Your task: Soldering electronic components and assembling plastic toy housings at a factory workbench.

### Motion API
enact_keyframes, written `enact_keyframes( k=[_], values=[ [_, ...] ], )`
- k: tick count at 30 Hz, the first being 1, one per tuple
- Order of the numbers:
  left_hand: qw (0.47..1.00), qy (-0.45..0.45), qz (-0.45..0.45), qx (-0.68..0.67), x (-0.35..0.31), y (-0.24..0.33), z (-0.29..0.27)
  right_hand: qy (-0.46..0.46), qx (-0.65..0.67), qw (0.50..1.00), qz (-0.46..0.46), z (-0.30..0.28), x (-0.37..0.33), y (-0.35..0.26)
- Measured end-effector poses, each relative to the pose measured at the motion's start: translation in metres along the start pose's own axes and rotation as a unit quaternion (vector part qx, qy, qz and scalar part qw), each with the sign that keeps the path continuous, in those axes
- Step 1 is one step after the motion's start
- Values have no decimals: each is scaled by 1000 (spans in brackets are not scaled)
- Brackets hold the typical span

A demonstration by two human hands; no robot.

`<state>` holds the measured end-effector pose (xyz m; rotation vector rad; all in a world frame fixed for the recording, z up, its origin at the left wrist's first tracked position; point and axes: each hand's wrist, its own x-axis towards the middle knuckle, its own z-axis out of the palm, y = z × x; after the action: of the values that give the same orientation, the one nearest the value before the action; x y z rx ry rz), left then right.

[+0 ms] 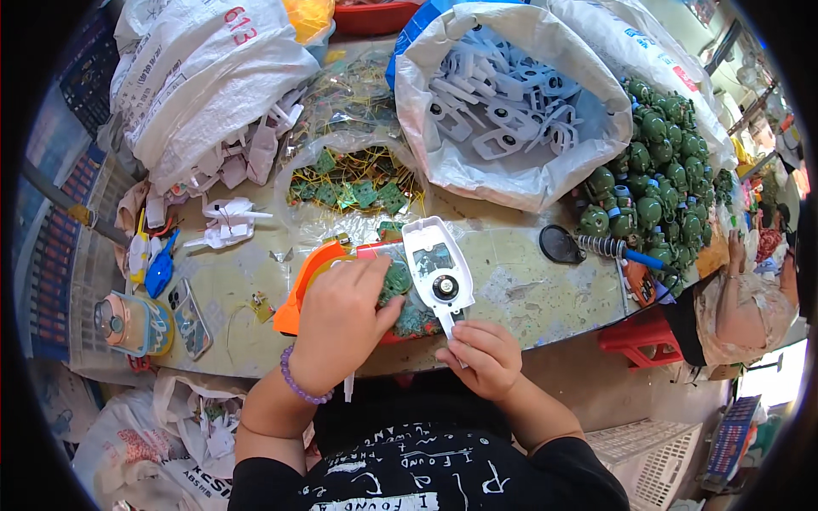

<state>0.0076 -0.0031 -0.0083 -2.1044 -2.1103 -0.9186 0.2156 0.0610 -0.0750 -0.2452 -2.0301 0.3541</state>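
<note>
My right hand (486, 358) pinches the narrow handle of a white plastic shell (436, 238), which has a round black speaker (445, 287) in its lower part. Just left of the shell, my left hand (345, 307) has its finger and thumb closed around a green circuit board (395, 281). Both hands are above the near edge of the table. Under the left hand lies an orange object (300, 294), mostly covered by the hand. More small dark green pieces (413, 319) lie beneath the shell.
A sack (409, 77) of white shells stands behind; a bag of wired circuit boards (358, 192) is beside it. Green grenade-shaped parts (652, 179) are heaped at right, near a soldering iron stand (601, 247). At left are a phone (189, 317), blue pliers (162, 268) and a cup (128, 324).
</note>
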Motion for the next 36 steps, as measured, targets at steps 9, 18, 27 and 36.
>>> enact_keyframes(
  k=[9, 18, 27, 36],
  values=[
    [892, 112, -130, -419, -27, -18, 4, -65, -2, 996, -54, -7, 13, -2],
    [891, 81, -56, -443, -35, -28, -3, -242, 125, 962, -28, 22, 137, 42],
    [823, 120, -164, -531, -49, -38, 5, -291, 228, 929, 26, 27, 142, 50],
    [993, 114, 12, -41, -16, -16, -31, -255, 165, 950, -72, 33, 158, 29]
  ],
)
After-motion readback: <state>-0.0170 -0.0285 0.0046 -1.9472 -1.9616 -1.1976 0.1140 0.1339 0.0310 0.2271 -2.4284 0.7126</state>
